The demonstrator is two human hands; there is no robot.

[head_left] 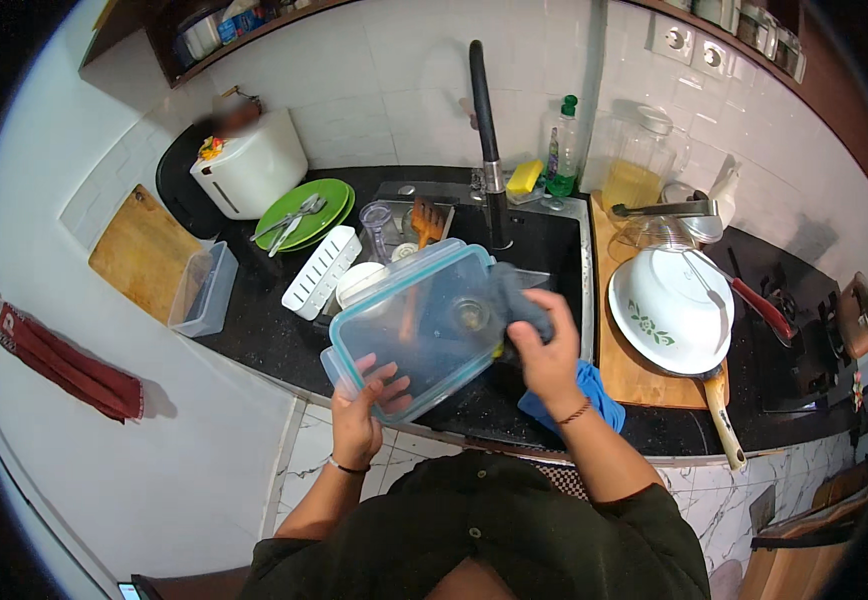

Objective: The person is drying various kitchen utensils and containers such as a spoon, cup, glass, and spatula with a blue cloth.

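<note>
A see-through rectangular container lid with a teal seal is held tilted above the sink's left side. My left hand grips its lower left corner, and some of the fingers show through the plastic. In my right hand is a dark grey scrubbing cloth, bunched up against the lid's right end; its exact kind is blurred. Behind the lid, partly covered, are a white bowl and an orange slotted spatula. Below my right wrist lies a blue cloth on the counter edge.
A black faucet rises behind the dark sink. Green plates with cutlery and a white slotted basket stand left. To the right, a wooden board bears an upturned white basin; a pan handle juts past the counter's edge.
</note>
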